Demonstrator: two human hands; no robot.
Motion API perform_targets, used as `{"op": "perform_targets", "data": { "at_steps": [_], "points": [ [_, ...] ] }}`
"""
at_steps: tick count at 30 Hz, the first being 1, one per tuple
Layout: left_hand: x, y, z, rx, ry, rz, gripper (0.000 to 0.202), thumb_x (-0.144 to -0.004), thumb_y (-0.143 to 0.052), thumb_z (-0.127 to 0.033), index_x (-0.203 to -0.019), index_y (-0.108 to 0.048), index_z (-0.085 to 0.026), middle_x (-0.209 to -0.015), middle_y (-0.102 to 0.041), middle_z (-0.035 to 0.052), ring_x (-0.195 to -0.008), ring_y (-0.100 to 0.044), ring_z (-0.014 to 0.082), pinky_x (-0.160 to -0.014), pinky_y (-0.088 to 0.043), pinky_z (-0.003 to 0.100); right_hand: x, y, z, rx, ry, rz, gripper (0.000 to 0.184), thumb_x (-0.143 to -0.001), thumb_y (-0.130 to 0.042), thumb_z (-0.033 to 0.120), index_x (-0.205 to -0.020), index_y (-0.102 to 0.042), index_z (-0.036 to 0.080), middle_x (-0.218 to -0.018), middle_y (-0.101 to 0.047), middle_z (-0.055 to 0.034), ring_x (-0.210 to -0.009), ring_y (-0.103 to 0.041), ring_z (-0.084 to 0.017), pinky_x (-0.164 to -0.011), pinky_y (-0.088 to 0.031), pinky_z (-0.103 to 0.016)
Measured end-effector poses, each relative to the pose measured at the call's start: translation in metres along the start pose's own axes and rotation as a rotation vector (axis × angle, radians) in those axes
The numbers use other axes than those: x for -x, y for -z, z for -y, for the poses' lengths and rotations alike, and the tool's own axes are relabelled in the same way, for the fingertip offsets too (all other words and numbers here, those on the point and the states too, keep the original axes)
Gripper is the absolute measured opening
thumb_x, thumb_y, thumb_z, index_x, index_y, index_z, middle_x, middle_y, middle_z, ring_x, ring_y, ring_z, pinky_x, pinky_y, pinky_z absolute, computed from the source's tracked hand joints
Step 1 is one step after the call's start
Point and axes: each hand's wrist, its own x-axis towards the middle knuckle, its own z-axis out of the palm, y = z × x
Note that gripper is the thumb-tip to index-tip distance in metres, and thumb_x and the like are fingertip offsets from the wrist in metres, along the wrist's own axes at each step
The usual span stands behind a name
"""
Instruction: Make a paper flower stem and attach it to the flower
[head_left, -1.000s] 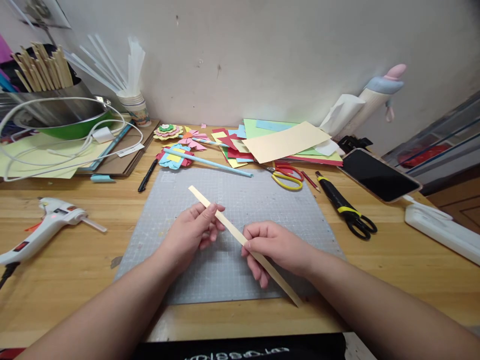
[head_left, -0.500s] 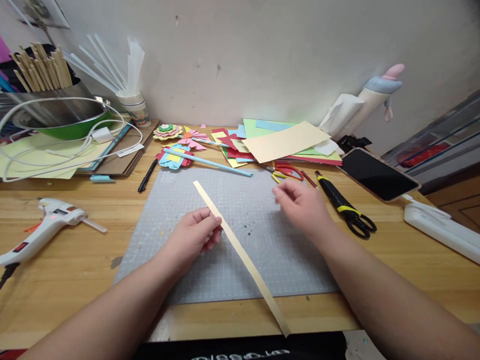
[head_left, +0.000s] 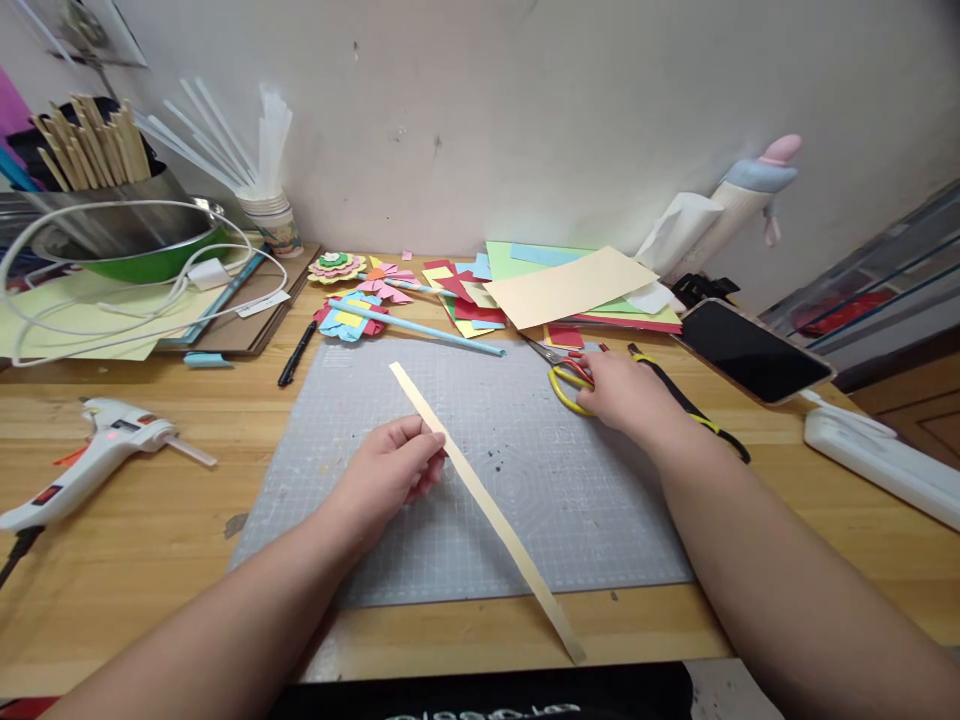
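My left hand (head_left: 394, 475) pinches a long cream paper strip (head_left: 495, 520) near its upper third, holding it slantwise over the grey cutting mat (head_left: 360, 400). The strip's lower end reaches past the mat's front edge. My right hand (head_left: 626, 393) rests at the mat's back right corner, fingers curled onto the red and yellow handles of a pair of scissors (head_left: 566, 375), whose blades point left and away. The right fingertips are partly hidden, so whether they close through the handles is unclear.
Black and yellow scissors (head_left: 701, 410) lie just right of my right hand, a phone (head_left: 750, 350) beyond. Coloured paper sheets (head_left: 570, 285), paper flowers (head_left: 352, 305), a black pen (head_left: 296, 353) sit behind the mat. A glue gun (head_left: 97, 450) lies left; a white power strip (head_left: 877, 460) right.
My right hand let go of the strip and moved right and back to the red and yellow scissors. The strip's free lower end dropped towards me; my left hand kept its pinch.
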Motion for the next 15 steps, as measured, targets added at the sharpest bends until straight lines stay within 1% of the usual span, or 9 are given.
{"op": "perform_targets", "data": {
  "at_steps": [3, 6, 7, 8, 9, 10, 11, 13, 15],
  "points": [
    [0.000, 0.000, -0.001, 0.016, -0.003, -0.014, 0.025, -0.078, -0.058, -0.034, -0.061, -0.051, -0.017, -0.048, -0.049, -0.0047, -0.041, -0.039, 0.0057, -0.039, -0.025, 0.018, 0.014, 0.013, 0.004, -0.054, -0.085, 0.064, 0.014, -0.062, -0.063, 0.023, -0.073, -0.057, 0.019, -0.075, -0.064, -0.0129, -0.073, -0.061, -0.030, -0.061, -0.041, -0.036],
    [0.000, 0.000, -0.001, 0.047, -0.005, -0.030, 0.027, -0.078, -0.057, -0.035, -0.059, -0.051, -0.016, -0.047, -0.049, -0.0041, -0.041, -0.040, 0.0055, -0.040, -0.026, 0.018, 0.033, 0.023, 0.019, -0.232, -0.046, 0.159, 0.011, -0.068, -0.058, 0.028, -0.076, -0.053, 0.021, -0.075, -0.064, -0.0075, -0.068, -0.061, -0.022, -0.057, -0.044, -0.031],
    [0.000, 0.000, -0.001, 0.060, -0.004, -0.035, 0.028, -0.078, -0.058, -0.036, -0.059, -0.051, -0.016, -0.047, -0.049, -0.0038, -0.041, -0.040, 0.0055, -0.041, -0.026, 0.018, 0.040, 0.024, 0.028, -0.366, -0.007, 0.213, 0.012, -0.071, -0.054, 0.029, -0.079, -0.051, 0.022, -0.076, -0.063, -0.0045, -0.065, -0.061, -0.018, -0.056, -0.046, -0.028],
    [0.000, 0.001, -0.001, 0.074, -0.004, -0.042, 0.028, -0.077, -0.058, -0.037, -0.059, -0.051, -0.016, -0.048, -0.050, -0.0035, -0.041, -0.041, 0.0054, -0.041, -0.027, 0.018, 0.048, 0.025, 0.037, -0.733, 0.024, 0.343, 0.016, -0.073, -0.054, 0.031, -0.085, -0.049, 0.022, -0.080, -0.062, -0.0041, -0.065, -0.061, -0.017, -0.055, -0.046, -0.027],
    [0.000, 0.001, -0.001, 0.089, -0.004, -0.050, 0.028, -0.077, -0.058, -0.037, -0.059, -0.051, -0.016, -0.049, -0.051, -0.0031, -0.042, -0.041, 0.0055, -0.041, -0.027, 0.018, 0.055, 0.025, 0.047, -1.058, 0.047, 0.491, 0.022, -0.071, -0.058, 0.033, -0.086, -0.047, 0.022, -0.082, -0.060, -0.0029, -0.062, -0.059, -0.015, -0.052, -0.046, -0.027],
    [0.000, 0.002, -0.002, 0.104, -0.007, -0.060, 0.028, -0.076, -0.058, -0.037, -0.059, -0.051, -0.016, -0.049, -0.052, -0.0029, -0.042, -0.042, 0.0056, -0.042, -0.028, 0.018, 0.063, 0.023, 0.056, -1.290, 0.070, 0.629, 0.026, -0.069, -0.062, 0.034, -0.085, -0.046, 0.022, -0.081, -0.057, -0.0010, -0.058, -0.056, -0.012, -0.049, -0.044, -0.025],
    [0.000, 0.002, -0.002, 0.119, -0.013, -0.070, 0.028, -0.076, -0.058, -0.037, -0.060, -0.052, -0.016, -0.049, -0.053, -0.0026, -0.043, -0.043, 0.0059, -0.042, -0.029, 0.018, 0.069, 0.020, 0.065, -1.448, 0.084, 0.718, 0.028, -0.070, -0.065, 0.036, -0.084, -0.045, 0.022, -0.078, -0.053, 0.0010, -0.054, -0.051, -0.010, -0.045, -0.041, -0.022],
    [0.001, 0.004, -0.002, 0.149, -0.039, -0.090, 0.027, -0.075, -0.057, -0.037, -0.060, -0.052, -0.016, -0.049, -0.053, -0.0026, -0.043, -0.043, 0.0064, -0.043, -0.029, 0.018, 0.080, 0.014, 0.078, -1.560, 0.073, 0.799, 0.032, -0.077, -0.063, 0.046, -0.082, -0.043, 0.021, -0.074, -0.047, 0.0033, -0.053, -0.045, -0.008, -0.043, -0.039, -0.020],
    [0.003, 0.005, -0.003, 0.177, -0.081, -0.102, 0.027, -0.074, -0.056, -0.036, -0.056, -0.050, -0.017, -0.047, -0.051, -0.0031, -0.043, -0.043, 0.0067, -0.043, -0.029, 0.019, 0.088, 0.009, 0.086, -1.516, 0.089, 0.799, 0.039, -0.080, -0.062, 0.054, -0.083, -0.040, 0.022, -0.074, -0.045, 0.0045, -0.054, -0.044, -0.007, -0.046, -0.041, -0.020]
  ]
}}
